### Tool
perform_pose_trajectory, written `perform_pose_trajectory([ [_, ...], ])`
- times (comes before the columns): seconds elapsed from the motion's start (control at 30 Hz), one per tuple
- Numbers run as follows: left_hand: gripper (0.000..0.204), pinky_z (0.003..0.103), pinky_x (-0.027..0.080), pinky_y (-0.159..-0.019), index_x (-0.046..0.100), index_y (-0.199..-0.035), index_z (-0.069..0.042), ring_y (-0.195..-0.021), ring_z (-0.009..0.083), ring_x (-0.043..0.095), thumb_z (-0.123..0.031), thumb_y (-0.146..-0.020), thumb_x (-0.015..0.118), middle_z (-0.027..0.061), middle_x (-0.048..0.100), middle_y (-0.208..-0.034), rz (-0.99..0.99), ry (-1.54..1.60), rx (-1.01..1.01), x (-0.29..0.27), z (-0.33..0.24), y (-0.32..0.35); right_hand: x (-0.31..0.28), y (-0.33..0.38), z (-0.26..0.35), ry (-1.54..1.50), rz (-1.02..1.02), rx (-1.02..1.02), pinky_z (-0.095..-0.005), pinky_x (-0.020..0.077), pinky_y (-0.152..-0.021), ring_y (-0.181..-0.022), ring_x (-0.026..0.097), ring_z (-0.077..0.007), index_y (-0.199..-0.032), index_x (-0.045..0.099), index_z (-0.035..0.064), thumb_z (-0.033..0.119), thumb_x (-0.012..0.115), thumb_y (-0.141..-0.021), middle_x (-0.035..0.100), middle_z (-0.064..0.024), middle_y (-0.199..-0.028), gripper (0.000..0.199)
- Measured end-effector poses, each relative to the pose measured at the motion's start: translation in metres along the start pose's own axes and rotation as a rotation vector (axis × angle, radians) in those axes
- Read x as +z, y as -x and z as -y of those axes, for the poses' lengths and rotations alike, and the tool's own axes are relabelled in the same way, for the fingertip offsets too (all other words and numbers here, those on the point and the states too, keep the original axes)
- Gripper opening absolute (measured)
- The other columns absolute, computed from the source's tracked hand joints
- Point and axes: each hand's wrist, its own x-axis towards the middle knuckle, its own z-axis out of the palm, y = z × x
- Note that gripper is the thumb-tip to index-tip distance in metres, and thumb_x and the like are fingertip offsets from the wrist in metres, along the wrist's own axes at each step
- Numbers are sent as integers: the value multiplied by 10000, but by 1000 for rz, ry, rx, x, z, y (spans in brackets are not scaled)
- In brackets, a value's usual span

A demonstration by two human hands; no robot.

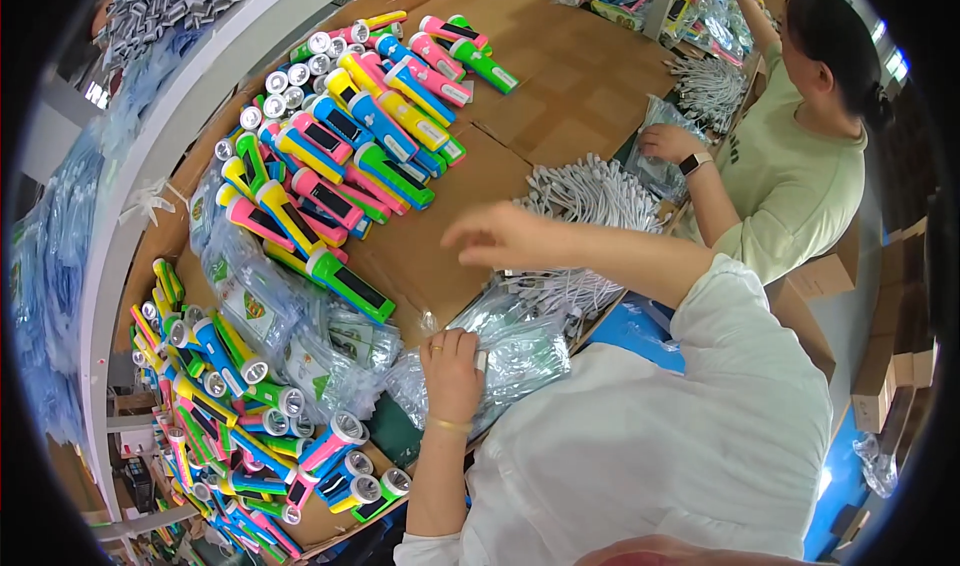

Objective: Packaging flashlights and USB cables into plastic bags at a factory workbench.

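Observation:
My left hand [452,374] lies on a stack of clear plastic bags [528,358], its fingers curled over the bags near the edge. A small pale piece shows beside its fingers, too little of it to name. My right hand [505,236] is stretched out over the cardboard tabletop [405,266], slightly blurred, fingers loosely apart and nothing visible in them. Ahead of it lies a heap of colourful flashlights [325,201] with dark panels; a green flashlight [350,284] is among the nearest to both hands. White cables [570,291] lie bundled under my right forearm.
More flashlights [215,406] fill the left side below printed plastic bags [260,306]. A white metal post [95,266] curves along the left. At right, a co-worker in a pale green shirt [790,176] handles plastic bags [660,171] beside further cables [708,91]. Cardboard boxes [875,386] stand behind.

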Motion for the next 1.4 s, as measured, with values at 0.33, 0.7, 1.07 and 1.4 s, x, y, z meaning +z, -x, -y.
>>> perform_pose_trajectory([
  [0.33,196,416,502,-746,640,-852,-44,-798,329,613,64,-690,664,123,622,-823,-110,278,-449,7,-11,24,81,39,-30,352,186,-422,-424,513,-752,-863,628,-292,-875,658,81,114,759,-784,635,-60,-885,140],
  [0.7,173,408,519,-751,686,-934,-25,-844,346,633,-13,-771,743,134,651,-887,-231,362,-457,5,-13,46,94,36,-25,316,242,-485,-398,490,-790,-936,596,-274,-843,647,82,115,771,-761,606,-51,-970,153],
  [1.07,123,292,533,-684,704,-946,7,-735,180,680,-1,-828,739,110,713,-856,-305,545,-732,-25,-10,88,104,24,-10,350,238,-464,-398,458,-859,-992,587,-269,-990,669,112,49,752,-772,635,-47,-1011,241],
  [1.4,102,234,539,-674,663,-1014,30,-764,103,695,30,-912,676,69,728,-851,-340,901,-801,-22,-8,106,136,16,-11,122,455,-587,-387,467,-813,-914,613,-256,-1032,698,142,23,721,-796,641,-37,-953,266],
])
